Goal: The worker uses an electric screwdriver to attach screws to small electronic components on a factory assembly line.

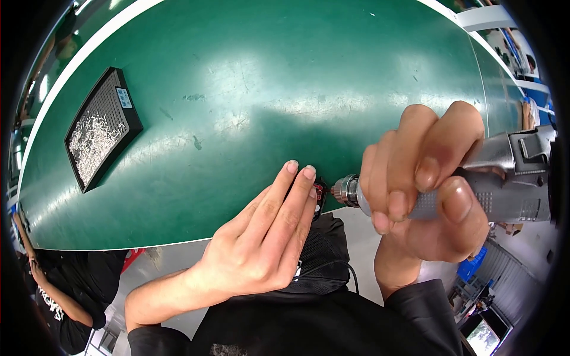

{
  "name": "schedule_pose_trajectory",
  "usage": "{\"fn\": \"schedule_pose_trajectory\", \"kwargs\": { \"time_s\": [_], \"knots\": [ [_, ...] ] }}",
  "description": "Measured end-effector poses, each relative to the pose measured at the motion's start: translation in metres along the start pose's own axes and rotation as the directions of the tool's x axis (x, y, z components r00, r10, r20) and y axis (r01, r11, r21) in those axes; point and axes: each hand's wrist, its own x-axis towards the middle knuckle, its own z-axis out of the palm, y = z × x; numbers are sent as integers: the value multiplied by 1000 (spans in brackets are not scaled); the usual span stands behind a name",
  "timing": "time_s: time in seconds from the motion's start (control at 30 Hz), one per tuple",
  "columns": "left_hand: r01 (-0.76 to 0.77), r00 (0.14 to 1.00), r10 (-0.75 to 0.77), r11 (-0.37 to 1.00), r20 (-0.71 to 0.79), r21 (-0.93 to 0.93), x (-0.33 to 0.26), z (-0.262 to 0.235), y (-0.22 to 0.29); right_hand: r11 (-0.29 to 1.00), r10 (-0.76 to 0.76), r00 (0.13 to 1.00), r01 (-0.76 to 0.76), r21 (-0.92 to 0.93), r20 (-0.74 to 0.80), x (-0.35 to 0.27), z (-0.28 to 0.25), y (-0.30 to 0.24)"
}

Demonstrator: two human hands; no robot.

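Observation:
My right hand [424, 184] is wrapped round a grey electric screwdriver [516, 193]. The driver lies sideways in the picture, its metal nose [345, 190] pointing left. Just past that nose is a small black and red part [320, 191] near the table's front edge. My left hand [261, 237] steadies this part, its long fingers stretched out and close together. Those fingers cover most of the part, so its kind cannot be made out, and the left thumb is hidden. The driver's tip meets or nearly meets the part; contact is unclear.
A black tray [132, 118] with many small silvery screws [95, 142] stands at the left of the green table [237, 118]. Another person [71, 296] in dark clothes is at the lower left. A blue crate [473, 263] and a screen [482, 338] show at lower right.

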Motion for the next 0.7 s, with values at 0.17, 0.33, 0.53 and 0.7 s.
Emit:
{"fn": "schedule_pose_trajectory", "kwargs": {
  "time_s": [0.17, 0.33, 0.53, 0.7],
  "knots": [
    [18, 999, -22, 994, -37, -107, -3, 1, 2, 978, -15, 995, 34, -207, 94, -1, 1, -2],
    [2, 999, -7, 992, -39, -125, -1, -2, 2, 965, -79, 973, 129, -228, 217, 3, -4, 1],
    [-50, 999, 50, 997, -5, -50, -2, -6, -7, 992, -66, 982, 45, 117, 176, 5, 0, 8],
    [-129, 991, 129, 991, -18, -17, -2, -9, -9, 994, -98, 978, 89, 57, 185, -4, 6, 1]
  ]
}}
